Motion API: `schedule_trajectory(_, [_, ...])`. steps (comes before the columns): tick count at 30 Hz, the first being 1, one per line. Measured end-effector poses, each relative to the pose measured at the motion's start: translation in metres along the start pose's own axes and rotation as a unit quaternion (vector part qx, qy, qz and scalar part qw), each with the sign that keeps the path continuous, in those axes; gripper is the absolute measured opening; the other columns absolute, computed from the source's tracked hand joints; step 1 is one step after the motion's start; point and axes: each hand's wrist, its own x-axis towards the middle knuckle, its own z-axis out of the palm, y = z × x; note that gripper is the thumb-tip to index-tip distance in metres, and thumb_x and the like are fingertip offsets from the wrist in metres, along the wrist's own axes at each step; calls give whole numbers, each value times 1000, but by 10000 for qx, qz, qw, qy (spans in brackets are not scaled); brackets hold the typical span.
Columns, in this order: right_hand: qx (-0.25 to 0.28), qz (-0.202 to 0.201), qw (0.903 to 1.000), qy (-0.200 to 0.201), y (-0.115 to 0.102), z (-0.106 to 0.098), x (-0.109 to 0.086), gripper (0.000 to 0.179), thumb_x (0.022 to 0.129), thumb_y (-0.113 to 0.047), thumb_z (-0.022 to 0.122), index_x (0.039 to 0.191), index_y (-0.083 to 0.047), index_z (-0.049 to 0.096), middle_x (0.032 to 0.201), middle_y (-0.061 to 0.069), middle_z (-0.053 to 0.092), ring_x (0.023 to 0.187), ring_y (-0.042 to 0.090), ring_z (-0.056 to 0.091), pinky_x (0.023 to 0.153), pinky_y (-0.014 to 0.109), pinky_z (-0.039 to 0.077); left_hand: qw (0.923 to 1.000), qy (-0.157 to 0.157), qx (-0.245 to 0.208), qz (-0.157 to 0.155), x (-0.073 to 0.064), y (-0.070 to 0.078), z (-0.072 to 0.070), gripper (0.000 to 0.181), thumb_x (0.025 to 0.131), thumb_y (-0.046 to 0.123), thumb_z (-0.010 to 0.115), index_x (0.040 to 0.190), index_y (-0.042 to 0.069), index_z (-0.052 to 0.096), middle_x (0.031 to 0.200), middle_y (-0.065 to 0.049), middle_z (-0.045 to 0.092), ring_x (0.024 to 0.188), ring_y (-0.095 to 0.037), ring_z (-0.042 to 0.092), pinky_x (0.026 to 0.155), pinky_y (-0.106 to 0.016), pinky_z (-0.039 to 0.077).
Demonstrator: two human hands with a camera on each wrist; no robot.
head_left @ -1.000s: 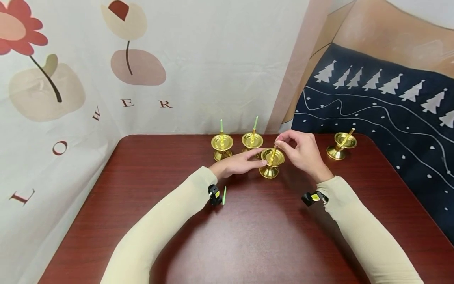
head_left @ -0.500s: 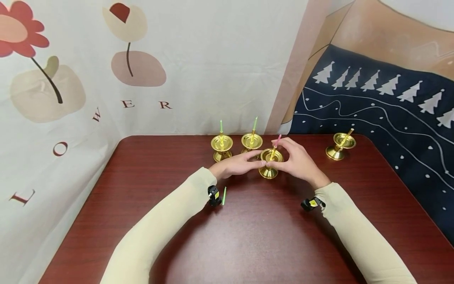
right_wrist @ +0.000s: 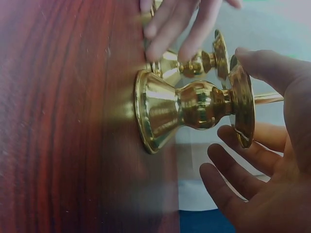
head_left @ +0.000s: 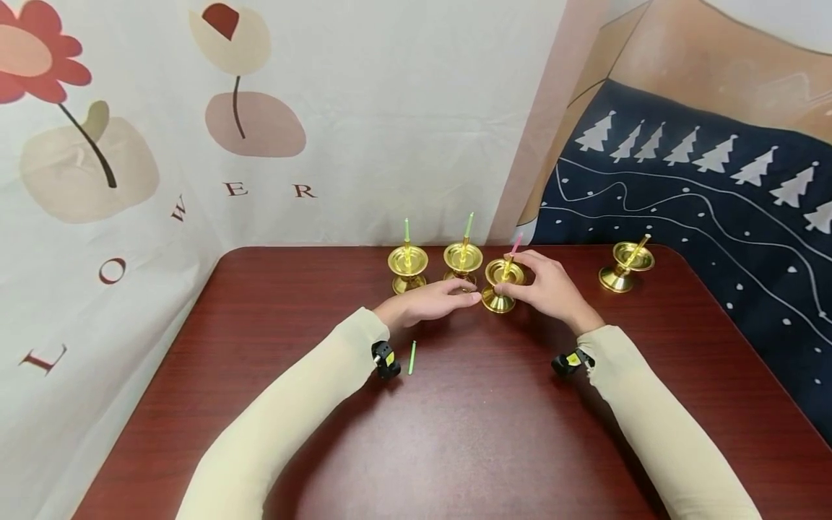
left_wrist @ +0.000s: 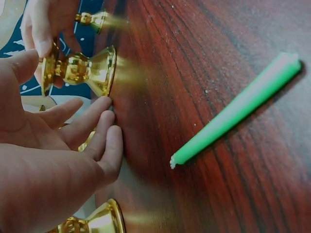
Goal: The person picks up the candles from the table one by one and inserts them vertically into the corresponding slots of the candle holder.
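My right hand grips a brass candlestick by its dish, with the thumb on the near rim and the fingers round the far side. In the right wrist view the candlestick stands upright, its base at the table. A pink candle rises from its tube, leaning slightly right. My left hand hovers just left of that base, fingers extended and holding nothing. In the left wrist view a loose green candle lies on the table beside the left hand.
Behind the left hand stand two brass candlesticks, a left one and a middle one, each with a green candle. Another candlestick, its tube tilted and without a candle, stands at the far right. A printed cloth hangs behind the table.
The right hand lowered from the candle's top to the dish, uncovering the pink candle. It then shifted the candlestick back and slightly right. The left hand drew slightly away from it.
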Motion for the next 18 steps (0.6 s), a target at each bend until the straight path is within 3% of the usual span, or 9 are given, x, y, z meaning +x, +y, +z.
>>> schedule_trajectory(6, [-86, 47, 9999, 95, 6, -2, 10, 60, 96, -31, 87, 143, 2, 68, 131, 20, 69, 117, 36, 63, 103, 53, 48, 9983, 125, 530, 217, -18, -4, -4, 57, 113, 41, 59, 157, 3, 57, 152, -14, 64, 143, -26, 57, 119, -39, 43])
schedule_trajectory(11, [-40, 246, 9997, -20, 11, -6, 15, 62, 102, -32, 82, 149, 3, 63, 145, 24, 64, 131, 40, 59, 114, 58, 44, 9939, 294, 1029, 270, -37, -12, -10, 57, 111, 38, 64, 155, 2, 57, 146, -13, 68, 139, -27, 62, 118, -41, 45])
schedule_trajectory(13, [-57, 342, 9994, -42, 13, -8, 15, 66, 104, -35, 79, 155, 2, 58, 153, 24, 59, 140, 41, 55, 119, 60, 40, 9923, 340, 1164, 260, -44, -19, -14, 58, 110, 39, 66, 154, 3, 58, 146, -13, 68, 140, -27, 62, 119, -43, 45])
schedule_trajectory(15, [-44, 413, 9991, 28, 14, -9, 13, 69, 106, -38, 77, 159, 0, 54, 158, 23, 56, 146, 41, 51, 122, 61, 37, 9886, 452, 1351, 485, -39, -43, -17, 61, 109, 48, 67, 152, 5, 60, 144, -11, 70, 137, -25, 64, 116, -41, 47])
schedule_trajectory(18, [103, 440, 9984, 339, 15, -12, 6, 67, 107, -38, 76, 159, -2, 54, 157, 22, 57, 142, 42, 56, 119, 61, 41, 9872, 503, 1398, 579, -50, -52, -21, 62, 108, 51, 67, 150, 6, 63, 142, -10, 71, 135, -25, 65, 115, -42, 48])
